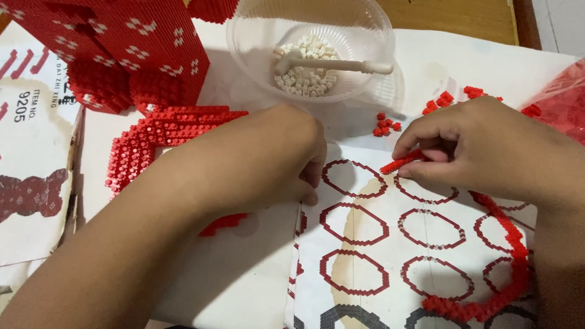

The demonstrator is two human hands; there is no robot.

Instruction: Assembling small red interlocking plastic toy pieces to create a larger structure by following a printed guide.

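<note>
right grip: my right hand [487, 152] has thumb and fingers pinched together on a short red brick strip [402, 162], held just above the printed pattern sheet [359, 244] toward the right edge of the tabletop.
left grip: my left hand [268, 158] is curled knuckles-up, fingertips pressing the sheet's left margin; fingers are closed, but i cannot tell whether anything is inside them.
strip, how it handles: i judge it very light and stiff along its length, yet brittle at the joints, since it is tiny studded bricks pressed together; a twist would likely snap it. best taken by its flat sides near the middle, gently, not by one end.
curved chain: a longer red brick arc [506, 274] lies on the sheet at its lower right corner, just below my right wrist.
loose bricks: small red pieces [385, 124] sit near the back edge, beside the clear bowl [256, 55] of white bricks [304, 73] with a cream tool [335, 64] resting in it.
built part: big red block model [122, 42] at the back left corner.
</note>
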